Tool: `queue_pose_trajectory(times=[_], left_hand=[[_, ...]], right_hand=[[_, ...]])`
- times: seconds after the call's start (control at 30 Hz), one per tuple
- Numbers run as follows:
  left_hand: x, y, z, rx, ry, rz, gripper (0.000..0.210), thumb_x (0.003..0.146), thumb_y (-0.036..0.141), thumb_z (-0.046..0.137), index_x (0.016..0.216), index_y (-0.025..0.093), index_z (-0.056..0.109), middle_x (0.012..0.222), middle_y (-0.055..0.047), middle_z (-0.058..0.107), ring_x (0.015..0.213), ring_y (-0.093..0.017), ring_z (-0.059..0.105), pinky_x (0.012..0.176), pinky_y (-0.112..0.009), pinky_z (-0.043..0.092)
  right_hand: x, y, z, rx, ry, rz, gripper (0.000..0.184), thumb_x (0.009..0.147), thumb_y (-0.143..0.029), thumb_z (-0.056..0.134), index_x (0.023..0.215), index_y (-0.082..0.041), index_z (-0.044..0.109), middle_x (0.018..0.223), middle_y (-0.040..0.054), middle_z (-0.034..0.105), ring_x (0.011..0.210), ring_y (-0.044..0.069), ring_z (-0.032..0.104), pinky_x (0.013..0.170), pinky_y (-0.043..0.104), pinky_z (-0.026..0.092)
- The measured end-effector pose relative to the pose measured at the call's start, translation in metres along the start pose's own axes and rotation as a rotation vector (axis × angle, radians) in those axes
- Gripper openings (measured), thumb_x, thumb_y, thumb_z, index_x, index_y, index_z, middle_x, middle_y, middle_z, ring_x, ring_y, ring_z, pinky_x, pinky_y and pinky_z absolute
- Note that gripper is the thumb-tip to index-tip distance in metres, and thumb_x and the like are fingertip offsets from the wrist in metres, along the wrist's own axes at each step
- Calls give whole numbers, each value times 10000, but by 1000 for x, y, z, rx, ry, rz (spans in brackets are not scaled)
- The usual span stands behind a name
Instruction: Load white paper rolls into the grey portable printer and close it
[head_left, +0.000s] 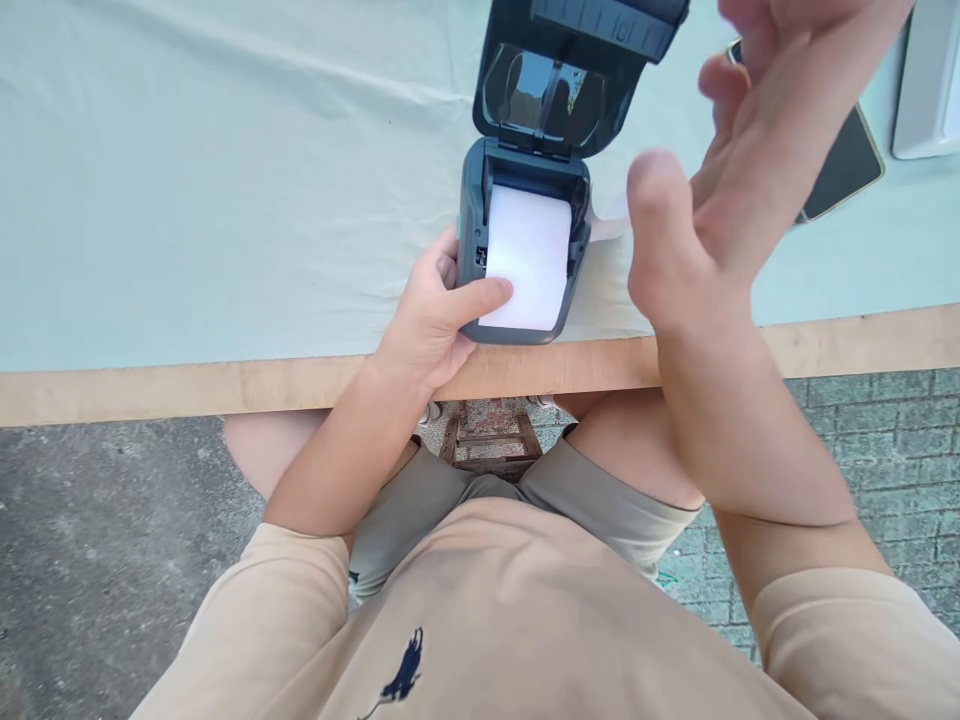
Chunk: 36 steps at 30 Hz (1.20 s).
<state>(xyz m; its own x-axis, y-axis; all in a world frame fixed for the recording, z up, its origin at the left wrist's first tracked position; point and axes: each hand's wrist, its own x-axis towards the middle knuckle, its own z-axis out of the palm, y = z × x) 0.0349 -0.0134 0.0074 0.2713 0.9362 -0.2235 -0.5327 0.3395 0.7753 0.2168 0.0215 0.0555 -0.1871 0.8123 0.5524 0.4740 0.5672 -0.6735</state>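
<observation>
Head view: your left hand [431,320] clasped the printer's [521,250] left side at the worktop [225,385] edge, thumb on the paper roll [529,255]. Your right hand [720,190], spread and empty, hovered right of the printer; its long axis ran away from you, lid [562,70] up.

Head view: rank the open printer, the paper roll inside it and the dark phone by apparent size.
1. Printer, lid up.
2. Paper roll.
3. Phone, though the right hand hides part of it, so its place against the roll is unsure.
</observation>
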Motion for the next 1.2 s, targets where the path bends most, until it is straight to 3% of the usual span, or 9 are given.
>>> queue_pose_trajectory(times=[0.17,0.3,0.37,0.43,0.53,0.7,0.9,1.03,1.2], left_hand=[[-1,0,0,27,25,-27,356,689,140,735,1026,188,629,961,-23,714,1147,-335,655,856,-413,636],[-1,0,-1,22,19,-20,341,688,142,727,1014,177,631,917,-16,703,1078,-311,689,819,-373,638],[-1,0,1,5,9,-15,335,700,141,709,1023,182,625,918,-8,703,1078,-296,691,812,-357,638],[-1,2,3,-36,-15,-15,297,746,183,678,1036,191,614,924,-9,705,1127,-289,671,853,-365,627],[-2,6,8,-105,-31,-8,231,822,276,642,1033,196,598,958,-22,704,1174,-272,647,917,-367,600],[-2,6,11,-142,26,11,125,865,254,617,972,196,584,979,-7,707,1015,-179,707,901,-284,581],[-2,6,11,-111,44,4,92,884,254,575,925,189,628,958,-5,716,1065,-190,687,963,-308,562],[-3,14,19,-101,6,-55,315,963,399,420,995,188,651,1041,-29,710,1288,-236,559,1033,-339,529],[2,14,21,-84,143,-46,442,1014,419,265,1096,200,640,1203,-8,672,1374,-224,474,1084,-357,490]], right_hand=[[1,-2,7,23,98,-28,367,952,-305,437,1313,-252,472,1316,11,480,1040,162,622,919,342,468],[-3,0,9,-53,-16,-142,200,947,-318,431,1014,-209,585,963,30,635,855,154,631,805,342,521],[-4,1,8,-177,-100,-152,150,924,-328,475,935,-232,589,916,42,656,916,192,627,843,374,509],[-5,1,7,-301,-150,-148,190,914,-391,489,984,-246,589,1015,60,660,1028,228,615,910,412,484],[-7,-2,7,-433,-134,-153,287,906,-496,485,1023,-257,593,1065,53,664,1172,269,564,986,449,423],[-9,-10,7,-564,-163,-190,294,913,-500,501,1085,-275,581,1130,14,660,1260,266,515,1008,437,381],[-10,-8,13,-549,-131,-165,311,929,-517,441,1087,-280,566,1122,24,656,1258,258,520,997,429,375],[-13,2,12,-477,-121,-273,285,958,-419,361,1137,-280,533,1154,41,641,1241,246,527,976,433,370],[-13,4,6,-435,-219,-339,416,935,-453,398,1271,-226,493,1280,98,584,1184,231,561,953,444,403]])
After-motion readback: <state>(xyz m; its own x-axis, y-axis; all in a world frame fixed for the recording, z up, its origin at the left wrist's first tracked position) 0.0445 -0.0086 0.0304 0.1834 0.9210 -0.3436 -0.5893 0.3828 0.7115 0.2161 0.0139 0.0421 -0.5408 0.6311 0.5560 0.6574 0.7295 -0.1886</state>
